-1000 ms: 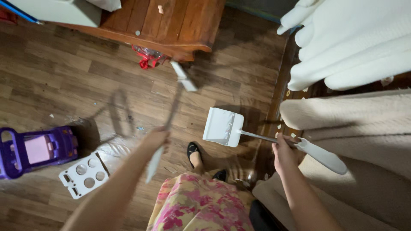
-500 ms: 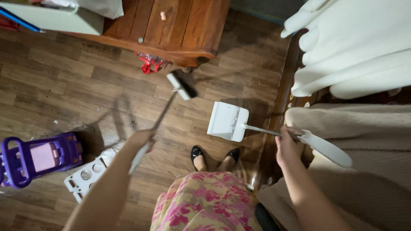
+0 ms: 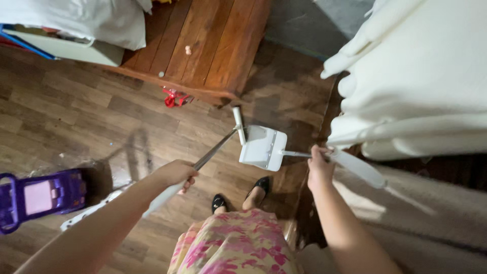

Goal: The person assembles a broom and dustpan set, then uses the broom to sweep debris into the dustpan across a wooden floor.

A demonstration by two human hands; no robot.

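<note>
My left hand (image 3: 175, 172) is closed around the broom (image 3: 203, 157) handle, and my right hand (image 3: 319, 165) grips the white dustpan (image 3: 263, 147) handle. Broom head and dustpan meet on the wooden floor (image 3: 76, 116), just beside the corner of a wooden cabinet (image 3: 213, 45), near white bedding (image 3: 421, 76).

Both arms reach down, left hand (image 3: 175, 173) and right hand (image 3: 319, 167) each fisted.
</note>
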